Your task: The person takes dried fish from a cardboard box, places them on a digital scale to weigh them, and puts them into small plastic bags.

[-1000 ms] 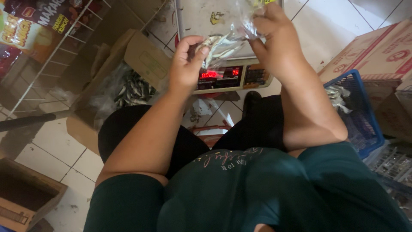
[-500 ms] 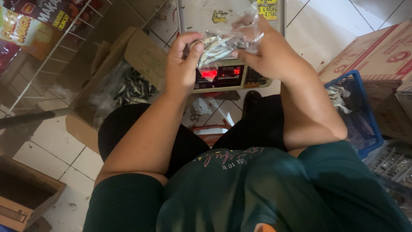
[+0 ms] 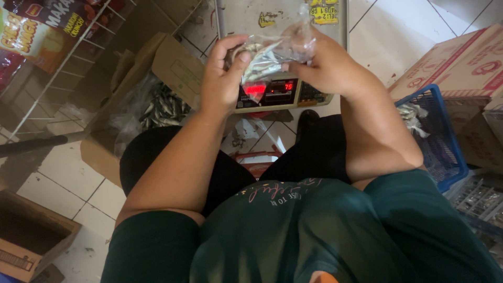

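Observation:
Both my hands hold a small clear plastic bag of dried fish (image 3: pixel 272 55) above a digital weighing scale (image 3: pixel 283 91) with a red lit display. My left hand (image 3: pixel 222 78) grips the bag's left side with thumb and fingers. My right hand (image 3: pixel 325 65) pinches its right side and top. The bag hangs just over the scale's front panel, and its platform (image 3: pixel 241 15) lies behind the bag. I am seated, with black trousers and a dark green shirt filling the lower view.
An open cardboard box lined with plastic and full of dried fish (image 3: pixel 157 105) stands at my left. A blue plastic basket (image 3: pixel 435 136) with a few packed bags sits at my right, beside cardboard cartons (image 3: pixel 461 63). A wire rack of snack packets (image 3: pixel 42 31) is at far left.
Both hands have kept hold of the bag and worked its top. The bag now sits slightly lower, nearer the scale's display, and my right hand has shifted along its top edge.

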